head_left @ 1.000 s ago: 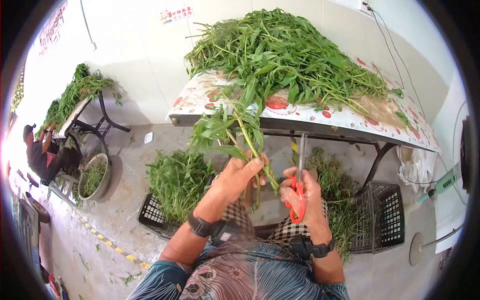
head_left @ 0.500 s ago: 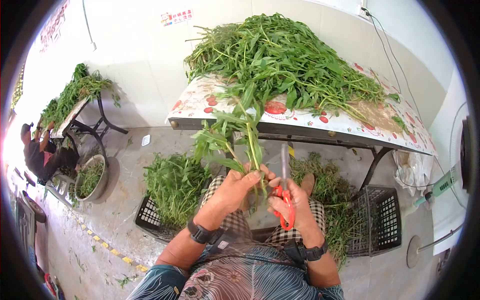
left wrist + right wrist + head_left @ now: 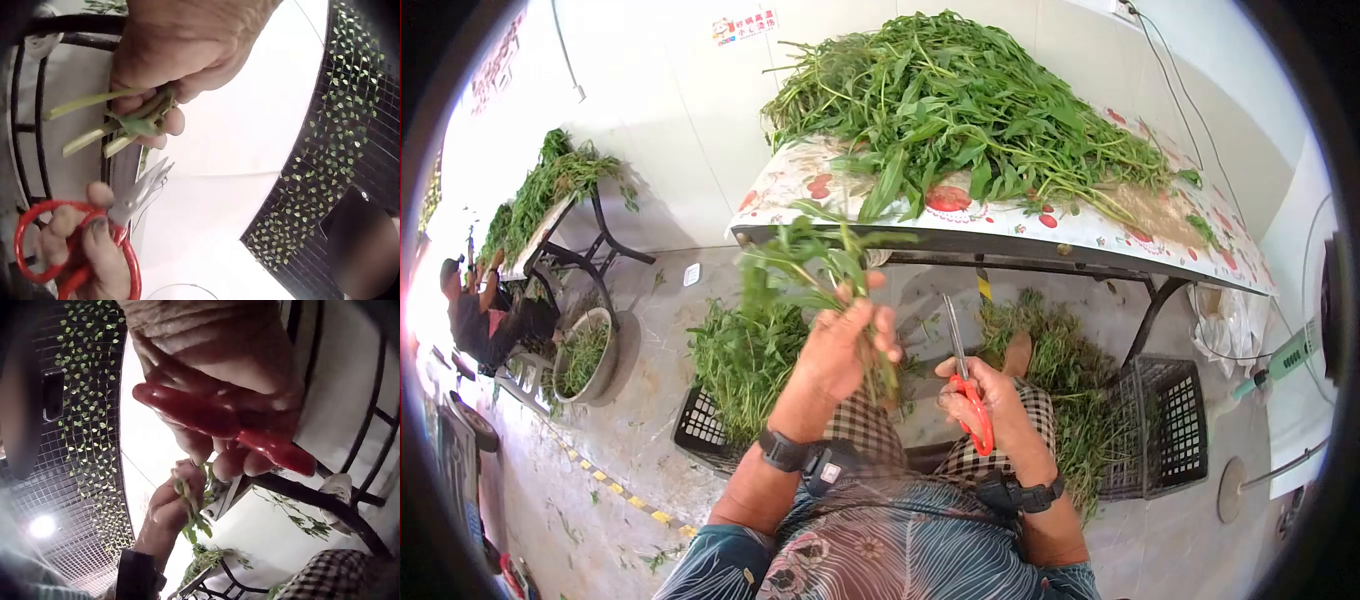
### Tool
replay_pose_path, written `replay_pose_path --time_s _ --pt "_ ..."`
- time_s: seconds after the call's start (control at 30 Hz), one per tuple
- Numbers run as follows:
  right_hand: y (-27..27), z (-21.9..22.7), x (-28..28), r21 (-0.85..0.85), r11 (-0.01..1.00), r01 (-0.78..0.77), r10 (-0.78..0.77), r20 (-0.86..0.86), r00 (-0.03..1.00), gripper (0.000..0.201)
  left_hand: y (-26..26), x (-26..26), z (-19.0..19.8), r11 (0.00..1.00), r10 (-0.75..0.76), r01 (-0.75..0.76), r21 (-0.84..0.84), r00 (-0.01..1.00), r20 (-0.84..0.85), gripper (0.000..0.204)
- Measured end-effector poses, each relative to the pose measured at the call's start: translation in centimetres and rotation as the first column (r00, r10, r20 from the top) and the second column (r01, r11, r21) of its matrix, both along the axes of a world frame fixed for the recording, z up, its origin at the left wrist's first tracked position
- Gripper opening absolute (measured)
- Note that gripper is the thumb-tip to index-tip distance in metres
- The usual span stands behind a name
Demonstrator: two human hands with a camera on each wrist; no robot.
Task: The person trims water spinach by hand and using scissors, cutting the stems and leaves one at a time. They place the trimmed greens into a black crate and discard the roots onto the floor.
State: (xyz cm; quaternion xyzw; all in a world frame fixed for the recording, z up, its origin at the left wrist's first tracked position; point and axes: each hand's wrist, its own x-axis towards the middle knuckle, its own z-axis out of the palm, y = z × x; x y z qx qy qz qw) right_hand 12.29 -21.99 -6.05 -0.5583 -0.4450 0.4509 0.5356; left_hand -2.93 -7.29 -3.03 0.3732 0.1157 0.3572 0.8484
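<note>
My left hand (image 3: 840, 345) grips a small bunch of leafy green stems (image 3: 800, 265) in front of the table's near edge. In the left wrist view the pale cut ends of the stems (image 3: 84, 142) stick out past its curled fingers. To its right, my right hand (image 3: 1000, 400) holds red-handled scissors (image 3: 974, 412), blades pointing up and away from me. The left wrist view shows the scissor blades (image 3: 142, 187) slightly parted, just below the stems. Red handles (image 3: 206, 415) lie across the fingers in the right wrist view.
A big heap of leafy stems (image 3: 960, 110) covers the table (image 3: 800, 195). Below, greens fill a black crate (image 3: 702, 422) on the left; more greens (image 3: 1070, 400) lie beside another crate (image 3: 1180, 425) on the right. Another person (image 3: 485, 315) sits at the far-left table.
My left hand has moved left with the stems, away from the scissors. The right hand has shifted a little left, and the scissors now tilt leftward.
</note>
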Motion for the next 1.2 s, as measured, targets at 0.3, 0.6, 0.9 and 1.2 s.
replay_pose_path --time_s 0.3,0.6,0.9,1.2 --pt "-0.5 -0.4 2.1 0.054 0.985 0.161 -0.159 -0.040 0.986 0.031 2.6 -3.1 -1.2 0.919 0.320 -0.245 0.309 0.921 -0.222 0.024" --pt "-2.8 -4.1 6.2 0.000 0.937 0.349 -0.340 -0.218 0.915 0.029 3.1 -4.9 -1.9 0.986 0.167 -0.165 0.024 0.969 -0.185 0.021" --pt "-3.6 -9.6 8.7 -0.143 0.916 0.374 -0.400 -0.339 0.852 0.028 4.7 -5.6 -2.8 0.987 0.130 -0.144 -0.065 0.974 -0.187 0.017" --pt "-4.0 -11.8 9.5 -0.202 0.891 0.406 -0.453 -0.455 0.767 0.025 7.3 -9.5 -5.4 0.961 0.267 -0.272 0.047 0.871 -0.413 0.021"
